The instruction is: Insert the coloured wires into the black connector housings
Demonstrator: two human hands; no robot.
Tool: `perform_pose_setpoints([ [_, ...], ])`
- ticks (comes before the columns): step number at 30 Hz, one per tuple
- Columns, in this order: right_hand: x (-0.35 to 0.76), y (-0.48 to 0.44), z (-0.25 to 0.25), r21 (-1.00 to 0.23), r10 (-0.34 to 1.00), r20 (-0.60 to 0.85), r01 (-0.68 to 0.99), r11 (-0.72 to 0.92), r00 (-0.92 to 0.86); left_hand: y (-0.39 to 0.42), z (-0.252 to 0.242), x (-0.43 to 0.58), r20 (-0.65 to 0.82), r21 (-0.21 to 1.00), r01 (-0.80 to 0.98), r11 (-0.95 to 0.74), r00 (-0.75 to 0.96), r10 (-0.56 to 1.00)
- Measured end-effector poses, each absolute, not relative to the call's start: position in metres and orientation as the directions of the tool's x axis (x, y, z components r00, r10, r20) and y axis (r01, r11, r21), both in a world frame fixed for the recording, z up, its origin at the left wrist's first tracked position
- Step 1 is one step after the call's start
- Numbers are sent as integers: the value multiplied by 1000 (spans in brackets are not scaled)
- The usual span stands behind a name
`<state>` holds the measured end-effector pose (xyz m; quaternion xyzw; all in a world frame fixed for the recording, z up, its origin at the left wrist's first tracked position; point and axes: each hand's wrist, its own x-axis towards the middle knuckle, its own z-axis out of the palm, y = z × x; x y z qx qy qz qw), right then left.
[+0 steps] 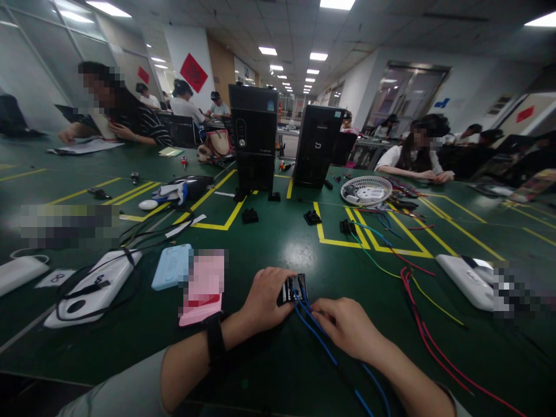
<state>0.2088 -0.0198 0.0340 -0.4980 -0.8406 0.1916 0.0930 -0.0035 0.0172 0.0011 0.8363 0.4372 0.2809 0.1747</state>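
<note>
Near the front middle of the green table (pixel 260 249), my left hand (pixel 269 298) is closed on a small black terminal block (pixel 297 289). Blue wires (pixel 324 341) run from the block down toward the table's near edge. Just right of the block, my right hand (pixel 345 324) pinches one blue wire between thumb and fingers. Red wires (pixel 419 324) and a yellow-green wire (pixel 434 301) lie to the right of my right hand. Another black block (pixel 346 226) with a green wire sits farther back.
Two black computer towers (pixel 254 139) stand at the back. A white basket (pixel 366 191) holds parts. Left lie a pink item (pixel 204 284), a blue case (pixel 172 266) and a white device (pixel 93 289); right, another white device (pixel 467 281). People sit beyond.
</note>
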Motion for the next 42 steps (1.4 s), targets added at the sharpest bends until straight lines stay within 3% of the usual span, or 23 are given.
perform_pose_setpoints([
  [7,208,-22,36,-544,900,66,740,395,-431,18,1,-3,329,544,632,-552,444,833],
  [14,209,-19,34,-393,871,-53,812,431,-488,17,0,-3,316,547,633,-548,450,836],
  [22,206,-22,38,-549,880,48,723,419,-473,17,0,-3,319,551,628,-549,449,835],
  [29,209,-17,29,-419,873,-53,804,421,-485,18,1,-4,310,549,634,-545,451,837],
  [33,207,-17,30,-500,874,-52,770,396,-484,18,2,-4,323,553,626,-550,447,834],
  [37,206,-20,33,-614,907,62,700,363,-417,19,0,-4,329,556,623,-550,443,834],
  [42,207,-19,33,-601,913,11,727,332,-408,19,-2,-5,337,563,619,-548,434,836],
])
